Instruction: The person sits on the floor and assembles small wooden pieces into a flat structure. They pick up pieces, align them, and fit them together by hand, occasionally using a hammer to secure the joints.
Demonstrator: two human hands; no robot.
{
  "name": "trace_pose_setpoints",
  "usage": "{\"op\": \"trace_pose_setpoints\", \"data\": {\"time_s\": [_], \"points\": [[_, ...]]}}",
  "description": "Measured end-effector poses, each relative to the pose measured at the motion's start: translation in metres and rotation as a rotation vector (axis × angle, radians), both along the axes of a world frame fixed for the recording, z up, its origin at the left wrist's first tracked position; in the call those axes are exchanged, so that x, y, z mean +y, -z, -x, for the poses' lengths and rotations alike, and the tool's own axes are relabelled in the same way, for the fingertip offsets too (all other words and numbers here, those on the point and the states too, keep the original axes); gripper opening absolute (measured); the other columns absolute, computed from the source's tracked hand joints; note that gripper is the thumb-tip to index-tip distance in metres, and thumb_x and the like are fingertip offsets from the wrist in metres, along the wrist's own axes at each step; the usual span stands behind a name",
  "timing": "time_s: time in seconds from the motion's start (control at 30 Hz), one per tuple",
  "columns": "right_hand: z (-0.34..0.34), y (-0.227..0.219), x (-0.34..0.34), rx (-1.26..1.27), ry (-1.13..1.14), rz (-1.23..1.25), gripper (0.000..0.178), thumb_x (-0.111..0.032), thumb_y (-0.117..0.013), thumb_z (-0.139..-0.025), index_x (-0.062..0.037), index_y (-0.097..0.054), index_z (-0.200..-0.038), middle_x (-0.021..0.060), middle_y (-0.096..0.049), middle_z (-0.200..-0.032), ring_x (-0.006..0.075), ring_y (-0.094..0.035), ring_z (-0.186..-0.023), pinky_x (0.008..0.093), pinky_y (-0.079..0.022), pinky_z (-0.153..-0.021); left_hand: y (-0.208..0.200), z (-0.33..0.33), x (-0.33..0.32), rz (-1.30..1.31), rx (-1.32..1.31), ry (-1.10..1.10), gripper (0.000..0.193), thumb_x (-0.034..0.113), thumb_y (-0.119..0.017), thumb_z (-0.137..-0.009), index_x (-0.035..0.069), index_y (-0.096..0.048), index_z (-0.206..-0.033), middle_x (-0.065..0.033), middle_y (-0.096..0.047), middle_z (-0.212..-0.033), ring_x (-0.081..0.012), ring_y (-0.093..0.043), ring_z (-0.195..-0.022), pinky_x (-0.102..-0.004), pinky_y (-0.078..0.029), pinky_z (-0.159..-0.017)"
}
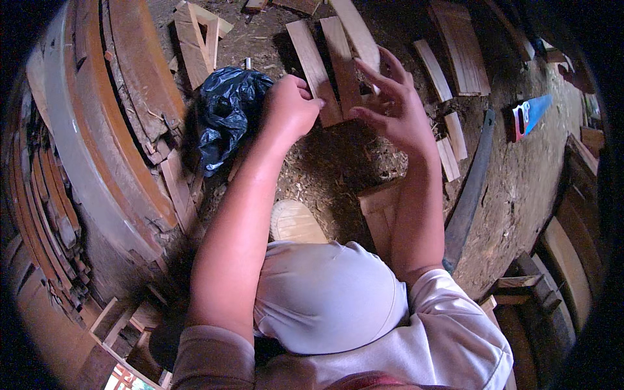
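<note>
Gritty ground surrounds flat planks and crinkled plastic.

A pale short-sleeved shirt covers the shoulders; the left hand and right hand are bare. Just beyond the shirt, light-grey cloth bulges roundly, creased at its far edge.

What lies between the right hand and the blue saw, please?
In the head view, small wooden pieces and a long dark flat tool lie between the right hand and the blue saw.
</note>
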State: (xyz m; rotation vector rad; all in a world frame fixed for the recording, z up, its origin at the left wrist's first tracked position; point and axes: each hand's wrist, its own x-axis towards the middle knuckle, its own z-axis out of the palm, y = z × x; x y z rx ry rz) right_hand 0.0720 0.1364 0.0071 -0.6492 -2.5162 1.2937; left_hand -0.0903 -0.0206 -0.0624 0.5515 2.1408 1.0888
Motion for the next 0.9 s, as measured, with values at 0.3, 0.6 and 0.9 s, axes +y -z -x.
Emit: {"op": "trace_pose_setpoints", "data": {"time_s": [0.3, 0.6, 0.9], "points": [[0.002, 0.017, 0.000, -0.147, 0.006, -0.266, 0.059, -0.029, -0.080, -0.090, -0.0246, -0.063, -0.145, 0.0211, -0.046, -0.158, 0.0414, -0.046, -0.141, 0.0542, -0.036, -0.118, -0.002, -0.002, 0.000, -0.016, 0.017, -0.021, 0.048, 0.001, -0.085, -0.081, -0.008, -0.059, -0.119, -0.0131, -0.070, -0.096, -0.0210, -0.071, -0.081, -0.0348, -0.061, -0.068], [0.004, 0.022, 0.004, 0.005, 0.063, -0.256, 0.047, -0.009, -0.074, -0.092, -0.0048, -0.064, -0.138, 0.0216, -0.059, -0.144, 0.0418, -0.060, -0.127, 0.0455, -0.048, -0.111, -0.008, -0.001, 0.000, -0.002, 0.001, -0.033, 0.047, 0.007, -0.088, -0.078, -0.005, -0.061, -0.114, -0.0145, -0.071, -0.095, -0.0236, -0.072, -0.082, -0.0368, -0.061, -0.072], [0.002, 0.013, 0.004, -0.007, 0.104, -0.091, 0.052, -0.006, -0.080, -0.082, -0.0025, -0.067, -0.132, 0.0212, -0.065, -0.129, 0.0389, -0.065, -0.117, 0.0401, -0.052, -0.102, -0.005, 0.000, 0.000, -0.012, -0.045, -0.028, 0.046, 0.000, -0.084, -0.082, -0.005, -0.057, -0.119, -0.0115, -0.067, -0.098, -0.0201, -0.070, -0.084, -0.0338, -0.063, -0.069]]}}
